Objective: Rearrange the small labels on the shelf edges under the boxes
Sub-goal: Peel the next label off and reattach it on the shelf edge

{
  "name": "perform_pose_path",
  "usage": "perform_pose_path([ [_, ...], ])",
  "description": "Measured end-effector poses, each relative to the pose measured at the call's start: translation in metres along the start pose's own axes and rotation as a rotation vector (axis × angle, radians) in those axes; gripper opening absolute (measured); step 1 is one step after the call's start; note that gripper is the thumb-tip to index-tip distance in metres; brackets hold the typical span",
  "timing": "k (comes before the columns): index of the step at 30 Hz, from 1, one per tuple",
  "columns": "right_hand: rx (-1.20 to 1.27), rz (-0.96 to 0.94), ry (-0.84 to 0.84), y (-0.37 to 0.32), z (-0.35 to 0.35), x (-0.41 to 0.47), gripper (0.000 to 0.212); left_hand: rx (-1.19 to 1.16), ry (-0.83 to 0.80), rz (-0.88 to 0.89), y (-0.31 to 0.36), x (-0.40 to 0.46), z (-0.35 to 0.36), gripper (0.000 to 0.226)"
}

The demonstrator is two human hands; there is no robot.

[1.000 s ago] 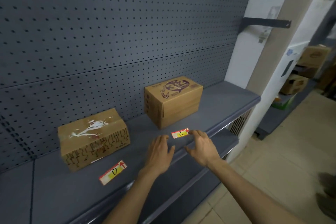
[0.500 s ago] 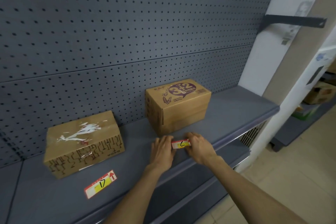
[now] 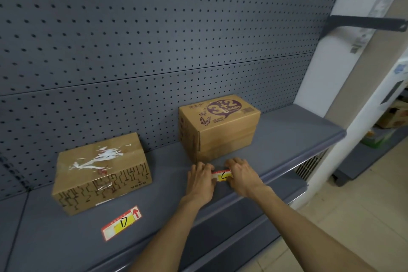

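Note:
Two cardboard boxes stand on a grey shelf [image 3: 293,139]: a low one with torn white tape [image 3: 101,172] on the left and a taller one printed "3+2" [image 3: 220,126] on the right. A small red, white and yellow label marked "C" [image 3: 222,176] lies on the shelf just in front of the taller box. My left hand [image 3: 201,181] pinches its left end and my right hand [image 3: 241,175] pinches its right end. A second label marked "D" with a red arrow [image 3: 122,222] lies flat in front of the left box, untouched.
A grey pegboard wall [image 3: 154,40] rises behind the shelf. A lower shelf ledge [image 3: 231,234] juts out below. A white pillar [image 3: 353,130] stands to the right, with a metal bracket [image 3: 366,24] higher up. Further shelving with boxes and a tiled floor [image 3: 342,227] lie at the right.
Both hands have closed in on the "C" label from either side and now grip its ends. The camera has moved closer and turned slightly left.

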State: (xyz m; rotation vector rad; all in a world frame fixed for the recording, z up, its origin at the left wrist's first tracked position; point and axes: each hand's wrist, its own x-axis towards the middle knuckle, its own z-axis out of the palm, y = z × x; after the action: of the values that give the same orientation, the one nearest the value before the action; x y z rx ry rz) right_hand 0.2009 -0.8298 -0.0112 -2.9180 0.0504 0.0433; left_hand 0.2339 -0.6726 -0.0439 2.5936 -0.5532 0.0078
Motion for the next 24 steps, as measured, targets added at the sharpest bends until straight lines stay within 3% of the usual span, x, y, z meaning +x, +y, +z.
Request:
perform_pose_path([
  [12,0.160,-0.063,0.155,-0.009,0.001,-0.014,0.010,-0.188,0.070,0.035,0.001,-0.020,-0.013,0.011],
  [18,0.223,-0.093,0.202,-0.024,0.002,-0.026,0.007,-0.261,0.119,0.075,-0.008,-0.036,-0.028,0.004],
  [24,0.288,-0.177,0.265,-0.052,0.006,-0.041,0.006,-0.330,0.148,0.062,-0.030,-0.072,-0.051,0.013],
])
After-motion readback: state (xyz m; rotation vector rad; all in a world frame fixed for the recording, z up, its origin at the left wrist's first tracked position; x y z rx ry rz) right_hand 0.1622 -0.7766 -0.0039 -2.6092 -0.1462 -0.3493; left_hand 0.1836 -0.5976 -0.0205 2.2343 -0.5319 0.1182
